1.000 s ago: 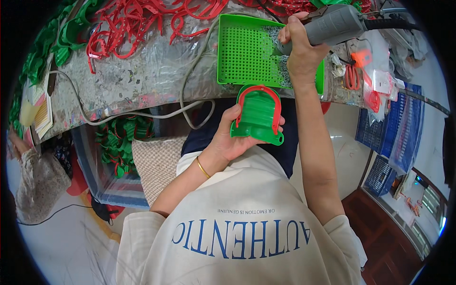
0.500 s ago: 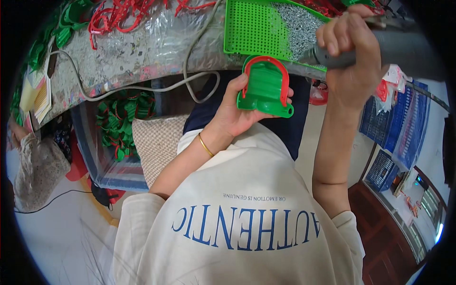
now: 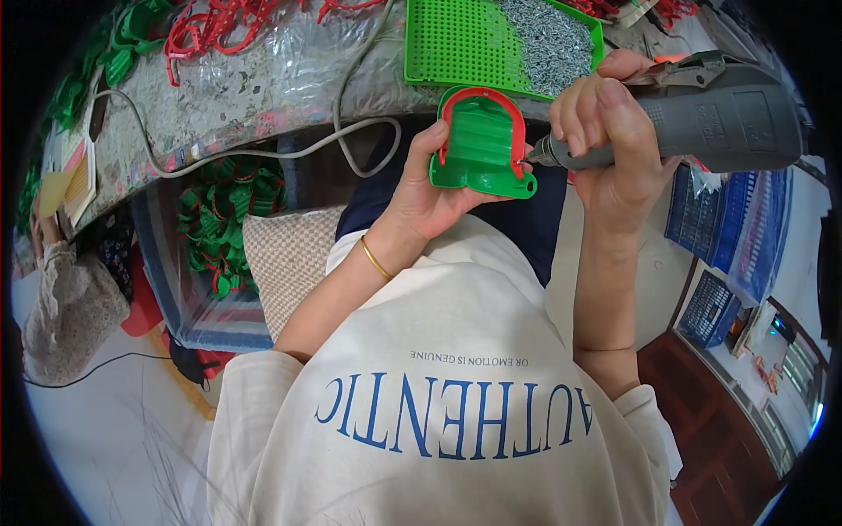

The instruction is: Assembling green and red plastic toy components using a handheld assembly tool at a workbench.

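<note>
Evidently, beyond blue shirt lettering (image 3: 458, 415), left grip (image 3: 423, 195) clasps green piece (image 3: 480, 138); right grip (image 3: 621, 140), driver (image 3: 724, 118).

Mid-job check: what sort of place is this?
Probably an assembly workshop: a green tray of metal fasteners, a gray power driver in the right hand, and a bin of green-and-red parts.
</note>
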`<act>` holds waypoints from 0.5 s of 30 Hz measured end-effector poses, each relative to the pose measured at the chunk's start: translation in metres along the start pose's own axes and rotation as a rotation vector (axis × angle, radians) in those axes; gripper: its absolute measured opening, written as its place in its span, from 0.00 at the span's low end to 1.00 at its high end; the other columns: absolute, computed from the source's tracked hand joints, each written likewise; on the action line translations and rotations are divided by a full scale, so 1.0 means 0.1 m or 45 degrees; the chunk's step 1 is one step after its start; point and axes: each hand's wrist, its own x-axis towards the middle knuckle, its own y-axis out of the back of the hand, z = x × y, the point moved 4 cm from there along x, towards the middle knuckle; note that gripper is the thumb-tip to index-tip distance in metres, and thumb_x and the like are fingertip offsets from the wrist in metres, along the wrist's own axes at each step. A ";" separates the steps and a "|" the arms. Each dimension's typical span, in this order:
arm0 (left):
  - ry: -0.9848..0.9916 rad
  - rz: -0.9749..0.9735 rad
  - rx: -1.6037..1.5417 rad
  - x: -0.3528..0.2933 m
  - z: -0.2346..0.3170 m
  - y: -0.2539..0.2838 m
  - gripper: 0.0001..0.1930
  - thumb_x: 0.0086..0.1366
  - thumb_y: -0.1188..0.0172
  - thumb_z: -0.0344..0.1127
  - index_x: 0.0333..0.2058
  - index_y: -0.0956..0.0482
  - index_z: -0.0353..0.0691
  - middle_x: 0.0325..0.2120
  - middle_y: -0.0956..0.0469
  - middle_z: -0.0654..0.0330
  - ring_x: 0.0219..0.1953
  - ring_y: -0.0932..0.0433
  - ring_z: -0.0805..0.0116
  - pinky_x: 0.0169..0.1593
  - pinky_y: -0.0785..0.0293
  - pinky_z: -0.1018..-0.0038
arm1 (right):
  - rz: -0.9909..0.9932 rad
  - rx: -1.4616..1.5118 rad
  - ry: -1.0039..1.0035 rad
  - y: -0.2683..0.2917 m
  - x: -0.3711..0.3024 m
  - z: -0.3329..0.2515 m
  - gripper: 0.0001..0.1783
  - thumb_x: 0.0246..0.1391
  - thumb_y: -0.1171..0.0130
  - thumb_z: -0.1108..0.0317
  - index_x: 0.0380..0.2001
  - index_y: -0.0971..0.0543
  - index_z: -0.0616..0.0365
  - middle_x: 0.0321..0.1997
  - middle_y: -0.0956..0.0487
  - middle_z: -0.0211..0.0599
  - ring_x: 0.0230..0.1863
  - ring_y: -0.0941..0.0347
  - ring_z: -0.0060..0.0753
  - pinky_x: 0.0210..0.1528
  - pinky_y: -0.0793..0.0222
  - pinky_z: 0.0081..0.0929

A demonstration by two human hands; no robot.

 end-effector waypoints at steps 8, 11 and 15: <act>-0.022 -0.003 -0.026 -0.03 0.01 0.01 0.33 0.61 0.48 0.56 0.57 0.37 0.38 0.50 0.29 0.44 0.51 0.27 0.48 0.53 0.28 0.51 | -0.027 0.014 -0.004 -0.06 -0.03 0.05 0.09 0.55 0.51 0.70 0.40 0.30 0.61 0.16 0.36 0.28 0.16 0.40 0.21 0.25 0.41 0.25; -0.038 0.003 -0.041 -0.04 0.04 -0.03 0.32 0.61 0.48 0.56 0.56 0.37 0.38 0.50 0.29 0.45 0.52 0.28 0.48 0.53 0.28 0.49 | 0.101 0.089 0.053 -0.09 -0.04 0.01 0.04 0.52 0.48 0.78 0.32 0.29 0.68 0.17 0.33 0.31 0.15 0.39 0.21 0.19 0.42 0.20; -0.061 -0.012 -0.119 -0.06 0.08 -0.02 0.32 0.63 0.48 0.55 0.57 0.37 0.38 0.51 0.30 0.47 0.54 0.29 0.48 0.53 0.29 0.46 | 0.064 0.100 0.068 -0.12 -0.02 0.01 0.03 0.53 0.49 0.77 0.29 0.30 0.66 0.16 0.34 0.29 0.14 0.40 0.21 0.19 0.41 0.20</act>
